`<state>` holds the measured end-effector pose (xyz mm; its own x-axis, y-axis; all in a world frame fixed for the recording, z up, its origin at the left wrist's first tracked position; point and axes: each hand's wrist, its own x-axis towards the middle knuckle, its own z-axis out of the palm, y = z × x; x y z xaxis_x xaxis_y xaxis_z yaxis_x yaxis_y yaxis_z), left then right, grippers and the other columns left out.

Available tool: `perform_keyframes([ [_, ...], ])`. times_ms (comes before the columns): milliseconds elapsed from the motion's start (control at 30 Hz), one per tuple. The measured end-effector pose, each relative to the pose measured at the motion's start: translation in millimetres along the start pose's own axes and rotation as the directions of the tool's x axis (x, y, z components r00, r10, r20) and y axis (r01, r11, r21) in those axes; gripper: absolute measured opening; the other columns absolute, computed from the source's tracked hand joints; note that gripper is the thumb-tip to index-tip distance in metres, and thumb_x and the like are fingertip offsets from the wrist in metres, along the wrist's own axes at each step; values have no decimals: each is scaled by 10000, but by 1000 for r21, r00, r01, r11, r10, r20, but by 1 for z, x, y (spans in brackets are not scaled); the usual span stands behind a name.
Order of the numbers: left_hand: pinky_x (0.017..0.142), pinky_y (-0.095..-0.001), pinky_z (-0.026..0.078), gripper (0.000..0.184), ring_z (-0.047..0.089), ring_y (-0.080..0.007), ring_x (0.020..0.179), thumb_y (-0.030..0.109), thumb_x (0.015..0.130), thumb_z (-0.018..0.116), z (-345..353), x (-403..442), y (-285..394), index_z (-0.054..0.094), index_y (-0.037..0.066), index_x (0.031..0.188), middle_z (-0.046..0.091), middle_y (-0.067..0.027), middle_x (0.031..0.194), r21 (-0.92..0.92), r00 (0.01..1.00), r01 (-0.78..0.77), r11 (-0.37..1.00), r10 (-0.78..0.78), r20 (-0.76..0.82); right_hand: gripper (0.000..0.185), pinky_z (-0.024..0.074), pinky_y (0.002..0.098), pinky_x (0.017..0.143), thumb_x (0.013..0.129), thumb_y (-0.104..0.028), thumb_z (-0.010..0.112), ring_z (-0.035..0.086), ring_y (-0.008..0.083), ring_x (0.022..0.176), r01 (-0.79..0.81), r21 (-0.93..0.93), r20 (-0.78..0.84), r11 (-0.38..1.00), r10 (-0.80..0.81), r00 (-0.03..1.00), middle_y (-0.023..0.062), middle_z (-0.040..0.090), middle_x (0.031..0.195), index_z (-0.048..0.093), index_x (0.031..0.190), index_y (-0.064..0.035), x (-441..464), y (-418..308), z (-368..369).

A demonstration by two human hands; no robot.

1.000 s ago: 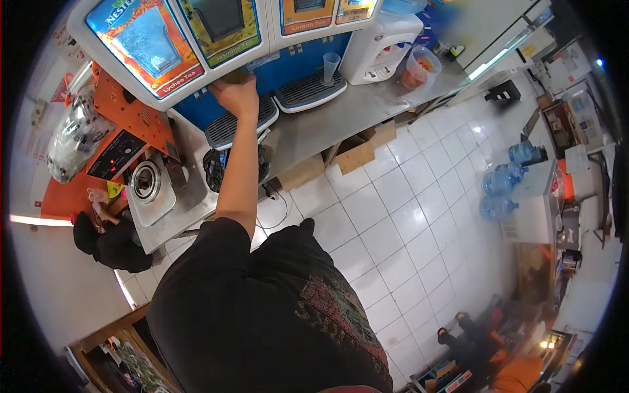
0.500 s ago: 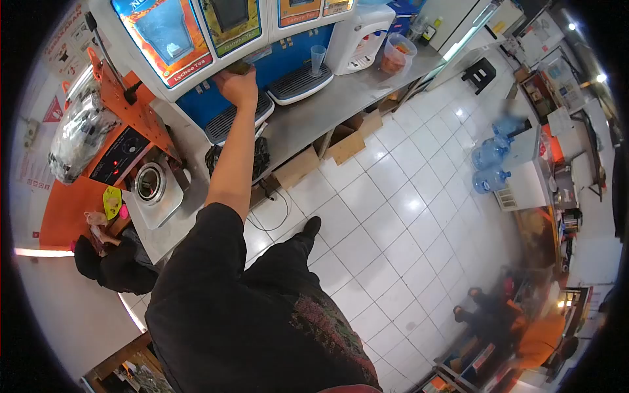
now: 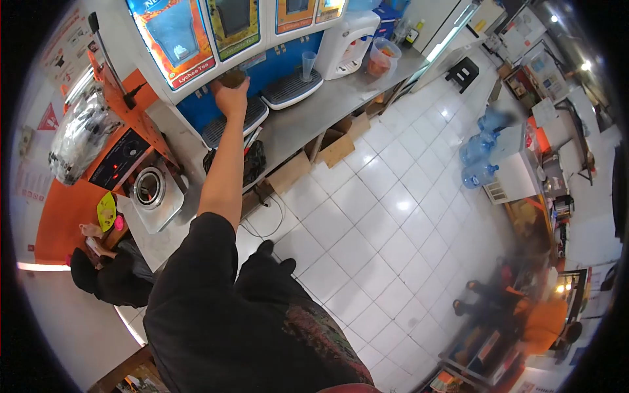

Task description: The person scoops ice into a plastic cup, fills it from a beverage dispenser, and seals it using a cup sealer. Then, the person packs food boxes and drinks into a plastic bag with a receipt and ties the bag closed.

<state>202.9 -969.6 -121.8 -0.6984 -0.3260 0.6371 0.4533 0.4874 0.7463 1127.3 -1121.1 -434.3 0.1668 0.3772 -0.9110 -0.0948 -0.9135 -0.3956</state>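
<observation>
Two shoes [image 3: 265,247] now show, against one earlier; our left hand [image 3: 230,100] stays beneath the drink dispenser [image 3: 234,29], fingers curled round a dark cup [image 3: 232,79], so the hold continues. We cannot see our right hand's fingers.

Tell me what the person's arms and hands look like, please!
Only the left arm shows. Its hand is bare, with no glove, and the forearm is bare too, with no watch or bracelet that I can see. A loose black sleeve covers the upper arm. The dark shirt has a reddish and greenish print. The right hand is out of view.
</observation>
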Motion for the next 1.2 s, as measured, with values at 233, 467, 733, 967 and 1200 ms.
perform_keyframes([
  [233,941,-412,450,840,568,-352,1088,279,578,894,-63,-12,4,494,-17,1255,599,-194,1151,-173,977,88,981,-51,206,252,525,352,574,844,-153,606,621,241,712,84,-207,79,975,-69,994,113,611,887,592,1047,-5,36,-16,-7],
  [467,949,-386,436,830,545,-295,1090,257,598,870,-202,-2,8,487,47,1304,596,-132,1147,-248,873,100,964,34,486,291,510,284,646,881,-180,614,610,168,814,546,-541,446,640,-333,831,79,650,970,615,1125,-20,-21,-145,239],
  [733,987,-405,400,797,516,-340,1123,168,601,754,-381,53,0,462,42,1332,563,-152,1176,0,695,57,998,-40,718,386,461,257,764,899,-234,640,599,129,887,820,-359,924,446,293,245,52,635,1046,572,1229,-46,-260,-50,559],
  [967,995,-430,387,791,485,-381,1126,106,566,745,-417,80,-64,477,39,1307,537,-164,1250,34,802,-184,982,130,584,317,497,369,839,875,-117,633,624,231,1000,421,-425,903,801,406,138,63,608,1048,518,1168,-80,-362,70,637],
  [1200,990,-437,382,791,481,-373,1120,139,557,784,-402,77,-132,494,36,1286,543,-152,1244,66,811,-147,987,83,579,172,484,372,785,864,-79,622,616,234,883,320,-414,907,852,356,225,38,582,992,525,1001,-112,-358,86,638],
])
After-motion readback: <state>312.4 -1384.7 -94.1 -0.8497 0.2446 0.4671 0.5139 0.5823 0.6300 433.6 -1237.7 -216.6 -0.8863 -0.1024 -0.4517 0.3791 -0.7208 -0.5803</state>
